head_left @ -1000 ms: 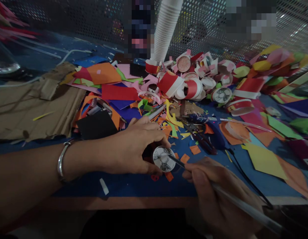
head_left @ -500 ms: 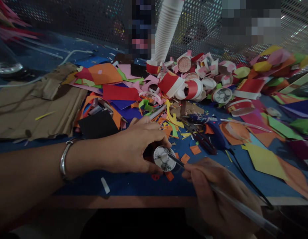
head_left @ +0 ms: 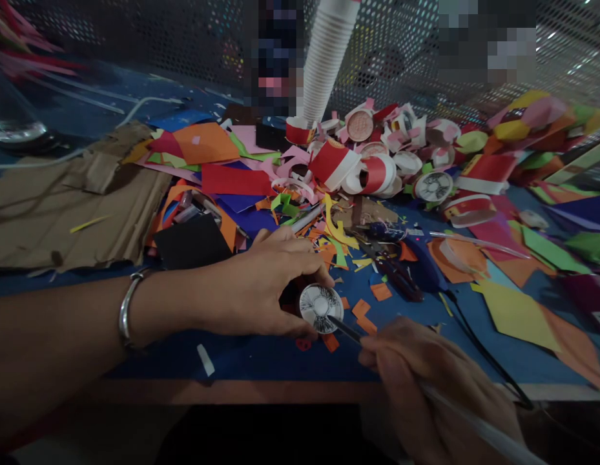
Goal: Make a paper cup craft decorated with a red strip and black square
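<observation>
My left hand (head_left: 280,281), with a silver bangle at the wrist, grips a small paper cup (head_left: 321,308) between thumb and fingers. The round white end of the cup faces up, with black lines radiating around a plain centre. In my right hand (head_left: 425,374) is a pen (head_left: 351,332), slanted so that its tip meets the lower right part of the white disc. Small orange paper scraps (head_left: 364,316) lie beside the cup. The cup's side is mostly hidden by my left fingers.
Behind my hands lie cut cup pieces (head_left: 377,173) and a tall cup stack (head_left: 330,55). Scissors (head_left: 394,268) and a blue glue gun (head_left: 423,258) with a cord lie to the right. Cardboard (head_left: 42,226) is at left; the table edge (head_left: 232,391) runs in front.
The pen tip has moved from the disc's upper right toward its lower part, and my right hand has shifted slightly down and right. My left hand stays around the cup.
</observation>
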A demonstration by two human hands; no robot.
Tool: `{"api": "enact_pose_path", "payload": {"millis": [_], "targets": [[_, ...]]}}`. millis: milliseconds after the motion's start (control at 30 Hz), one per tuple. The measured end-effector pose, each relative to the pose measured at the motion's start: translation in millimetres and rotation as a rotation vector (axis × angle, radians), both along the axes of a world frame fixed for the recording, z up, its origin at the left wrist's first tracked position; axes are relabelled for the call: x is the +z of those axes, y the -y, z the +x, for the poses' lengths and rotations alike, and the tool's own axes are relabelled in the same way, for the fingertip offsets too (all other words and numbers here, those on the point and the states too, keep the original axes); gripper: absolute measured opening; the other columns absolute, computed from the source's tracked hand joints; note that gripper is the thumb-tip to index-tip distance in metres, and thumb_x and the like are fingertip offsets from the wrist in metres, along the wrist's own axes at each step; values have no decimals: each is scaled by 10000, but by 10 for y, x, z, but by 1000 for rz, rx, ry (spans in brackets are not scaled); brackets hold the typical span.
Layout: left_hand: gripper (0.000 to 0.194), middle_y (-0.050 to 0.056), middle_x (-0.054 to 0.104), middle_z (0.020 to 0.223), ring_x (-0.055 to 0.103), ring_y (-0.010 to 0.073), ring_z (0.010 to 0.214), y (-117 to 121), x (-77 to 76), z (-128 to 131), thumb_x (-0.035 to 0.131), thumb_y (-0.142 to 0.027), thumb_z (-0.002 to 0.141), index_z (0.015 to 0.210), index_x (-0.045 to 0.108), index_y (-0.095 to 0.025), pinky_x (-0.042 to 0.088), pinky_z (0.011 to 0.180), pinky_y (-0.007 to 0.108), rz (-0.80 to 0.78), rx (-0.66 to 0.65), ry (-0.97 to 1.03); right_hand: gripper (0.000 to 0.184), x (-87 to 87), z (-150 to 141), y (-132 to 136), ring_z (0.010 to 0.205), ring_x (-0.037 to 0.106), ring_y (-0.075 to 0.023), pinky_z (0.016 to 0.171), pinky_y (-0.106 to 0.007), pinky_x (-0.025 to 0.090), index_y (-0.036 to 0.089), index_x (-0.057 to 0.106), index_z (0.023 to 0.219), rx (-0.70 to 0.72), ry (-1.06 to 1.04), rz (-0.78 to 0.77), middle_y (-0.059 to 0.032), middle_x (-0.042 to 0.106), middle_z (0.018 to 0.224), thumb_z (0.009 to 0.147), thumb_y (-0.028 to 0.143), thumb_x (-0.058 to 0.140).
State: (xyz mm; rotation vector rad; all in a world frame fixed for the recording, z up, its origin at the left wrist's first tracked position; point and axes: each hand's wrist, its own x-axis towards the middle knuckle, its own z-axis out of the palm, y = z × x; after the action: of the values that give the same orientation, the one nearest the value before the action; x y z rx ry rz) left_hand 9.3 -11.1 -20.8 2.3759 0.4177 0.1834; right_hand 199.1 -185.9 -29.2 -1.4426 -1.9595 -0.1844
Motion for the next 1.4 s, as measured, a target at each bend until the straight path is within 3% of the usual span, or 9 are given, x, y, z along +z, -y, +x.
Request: {"api": "enact_pose_path", "payload": {"millis": [233,533,667,967,1133,1400], "targets": [[441,23,678,1123,534,272,1111,-7,-15,2,910,-380,762,1136,722,-241,356,972,396,-5,-4,33,141,26,26,-19,814,800,-120,926,-205,632,196,654,1046,78,15,-40,19,798,819,1001,105,557],[458,42,669,1097,526,293,1102,-16,-25,4,900,-434,777,1152,724,-237,357,951,407,-1,0,26,175,11,-45,-189,717,794,-146,787,-266,676,174,658,1067,135,-58,15,-5,811,828,984,67,546],[475,42,665,1094,524,286,1083,-13,-15,2,898,-444,780,1164,719,-230,355,940,401,-3,-13,28,200,12,-47,-202,688,787,-161,716,-283,672,184,661,1074,120,-54,41,-1,805,808,974,55,547],[480,36,666,1142,520,300,1139,-7,0,-7,911,-422,768,1169,714,-244,344,929,406,3,4,-15,145,-53,-13,-134,763,792,-144,841,-233,638,148,663,1046,48,27,81,-24,800,825,978,62,568],[473,31,669,1133,520,306,1139,4,25,8,917,-395,755,1159,716,-253,347,933,409,17,18,-39,130,-24,-21,-117,690,790,-154,787,-240,652,174,673,1010,-4,65,146,5,786,734,985,98,571],[440,31,669,1143,522,300,1137,-2,21,9,886,-378,774,1158,714,-251,355,950,423,5,11,-28,151,22,-13,-47,691,799,-169,805,-255,681,199,651,1012,41,53,57,6,799,762,960,82,571]]}}
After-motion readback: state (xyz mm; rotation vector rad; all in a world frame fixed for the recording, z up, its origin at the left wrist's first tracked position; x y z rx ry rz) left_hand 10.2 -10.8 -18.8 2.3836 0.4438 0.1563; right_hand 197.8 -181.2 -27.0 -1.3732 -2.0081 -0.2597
